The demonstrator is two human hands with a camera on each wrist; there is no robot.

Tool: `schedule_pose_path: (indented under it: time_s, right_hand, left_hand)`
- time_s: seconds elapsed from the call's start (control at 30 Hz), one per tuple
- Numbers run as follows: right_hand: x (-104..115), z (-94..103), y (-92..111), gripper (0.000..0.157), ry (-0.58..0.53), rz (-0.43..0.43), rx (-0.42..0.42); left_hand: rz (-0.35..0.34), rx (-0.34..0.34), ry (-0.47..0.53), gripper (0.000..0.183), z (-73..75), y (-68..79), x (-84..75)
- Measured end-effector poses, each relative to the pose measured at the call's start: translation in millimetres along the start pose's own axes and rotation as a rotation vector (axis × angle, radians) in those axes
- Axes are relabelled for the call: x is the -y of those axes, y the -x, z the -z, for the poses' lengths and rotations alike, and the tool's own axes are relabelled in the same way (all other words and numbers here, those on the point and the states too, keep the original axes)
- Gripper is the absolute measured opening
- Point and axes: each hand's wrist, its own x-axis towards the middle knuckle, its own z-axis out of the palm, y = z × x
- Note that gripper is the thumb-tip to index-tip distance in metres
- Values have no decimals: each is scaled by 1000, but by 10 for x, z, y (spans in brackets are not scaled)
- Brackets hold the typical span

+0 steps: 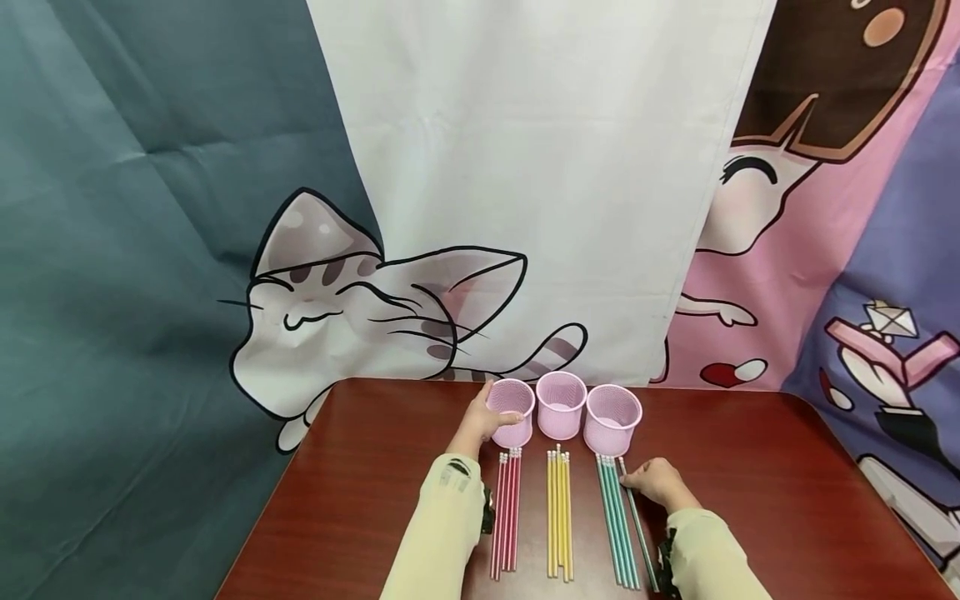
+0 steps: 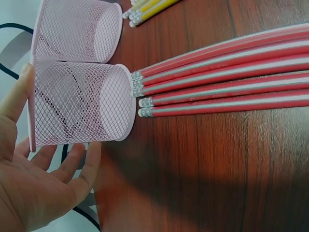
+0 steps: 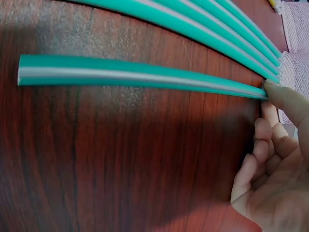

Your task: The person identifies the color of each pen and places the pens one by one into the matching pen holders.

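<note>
My left hand grips the leftmost of the pink mesh pen cups. In the left wrist view the thumb lies at the cup's rim and the fingers lie along its side. On the right, my right hand pinches a green pencil between thumb and forefinger, near its eraser end. This pencil lies at a slant, slightly apart from the other green pencils. In the right wrist view the remaining fingers are curled loosely.
Two more pink mesh cups, a middle one and a right one, stand at the table's back edge. Several red pencils and several yellow pencils lie in rows on the brown table. A printed curtain hangs behind.
</note>
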Motion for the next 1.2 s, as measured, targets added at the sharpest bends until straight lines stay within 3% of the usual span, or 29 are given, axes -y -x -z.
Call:
schedule_pose_path:
  time_s: [0.3,0.47,0.73,0.8,1.0,1.2]
  right_hand:
    - [-10,-30,50,25,-2,10,-43]
    - [-46,-6,39,24,-66,21,-61]
    - [-77,79,67,24,-395,-106,-9]
    - [-62,103,75,24,-464,-104,7]
    - [-43,171,73,25,-535,-87,-6]
    - [-45,291,81,32,-536,-79,-35]
  left_hand:
    - [49,-1,175,97,-21,52,24]
    - [55,2,265,96,-32,42,37]
    - [-6,45,284,97,-50,32,131]
    - [-16,43,286,97,-47,30,130]
    - [-10,5,240,98,-41,24,101]
    - [-80,-147,-36,106,-79,35,75]
